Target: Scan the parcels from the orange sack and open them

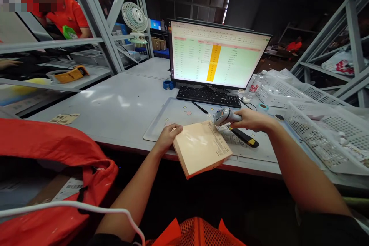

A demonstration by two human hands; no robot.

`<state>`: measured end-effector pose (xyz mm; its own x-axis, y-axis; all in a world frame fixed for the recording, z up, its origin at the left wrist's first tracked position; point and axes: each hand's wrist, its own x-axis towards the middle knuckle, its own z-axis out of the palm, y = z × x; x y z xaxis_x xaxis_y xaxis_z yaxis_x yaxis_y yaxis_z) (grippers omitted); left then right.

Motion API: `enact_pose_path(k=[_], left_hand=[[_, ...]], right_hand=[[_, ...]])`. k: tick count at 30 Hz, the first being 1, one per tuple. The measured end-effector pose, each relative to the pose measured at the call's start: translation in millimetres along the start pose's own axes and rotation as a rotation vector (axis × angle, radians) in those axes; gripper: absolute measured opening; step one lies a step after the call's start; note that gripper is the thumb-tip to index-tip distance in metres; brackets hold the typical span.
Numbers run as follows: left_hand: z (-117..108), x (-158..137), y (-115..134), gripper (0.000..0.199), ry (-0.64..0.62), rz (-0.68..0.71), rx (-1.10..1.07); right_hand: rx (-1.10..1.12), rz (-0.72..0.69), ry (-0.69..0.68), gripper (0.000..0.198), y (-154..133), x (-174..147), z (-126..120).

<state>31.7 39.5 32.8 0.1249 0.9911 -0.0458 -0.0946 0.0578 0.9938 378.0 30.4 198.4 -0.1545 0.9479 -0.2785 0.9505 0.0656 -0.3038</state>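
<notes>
My left hand [168,138] grips the left edge of a cream-coloured box [200,148] with small print along its right side, tilted over the front edge of the desk. In my right hand [249,120] is a grey barcode scanner [222,117], its head just above the box's upper right corner. The fingers wrap round its handle. A black and yellow box cutter [245,137] lies on the desk mat [161,123] below my right hand. Behind the scanner, a black pen [200,107] rests on the mat.
A monitor [215,55] with a spreadsheet stands behind a black keyboard [209,96]. White perforated baskets [319,138] line the right side, near a bottle [257,82]. At left are a red bag [57,134], a white cable [95,208] and a fan [135,17]. Another person [70,15] stands beyond the metal frame.
</notes>
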Motion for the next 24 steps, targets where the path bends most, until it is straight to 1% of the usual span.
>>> enact_pose_path(k=[2, 6, 9, 12, 15, 16, 18, 21, 22, 24], left_hand=[[-1, 0, -1, 0.053, -0.001, 0.023, 0.02], [-2, 0, -2, 0.05, -0.001, 0.068, 0.054], [-3, 0, -4, 0.05, -0.011, 0.085, 0.066], [-5, 1, -6, 0.05, -0.027, 0.084, 0.076], [-6, 1, -7, 0.051, -0.039, 0.072, 0.084], [-5, 1, -6, 0.052, -0.042, 0.066, 0.086], [-4, 1, -4, 0.054, -0.043, 0.055, 0.095], [-4, 0, -2, 0.057, -0.024, 0.033, 0.11], [-4, 0, -1, 0.058, -0.017, 0.025, 0.113], [-4, 0, -1, 0.059, -0.009, 0.014, 0.113]], right_hand=[[0.02, 0.082, 0.086, 0.029, 16, 19, 7], [-0.059, 0.294, 0.309, 0.037, 50, 56, 26], [-0.072, 0.407, 0.393, 0.045, 68, 67, 45], [-0.065, 0.491, 0.46, 0.053, 74, 71, 58], [-0.073, 0.535, 0.529, 0.058, 65, 84, 60], [-0.078, 0.531, 0.552, 0.057, 58, 92, 60], [-0.082, 0.48, 0.57, 0.054, 42, 110, 61], [-0.061, 0.366, 0.498, 0.052, 18, 140, 69], [-0.049, 0.349, 0.465, 0.053, 13, 150, 73], [-0.028, 0.357, 0.417, 0.061, 8, 165, 80]])
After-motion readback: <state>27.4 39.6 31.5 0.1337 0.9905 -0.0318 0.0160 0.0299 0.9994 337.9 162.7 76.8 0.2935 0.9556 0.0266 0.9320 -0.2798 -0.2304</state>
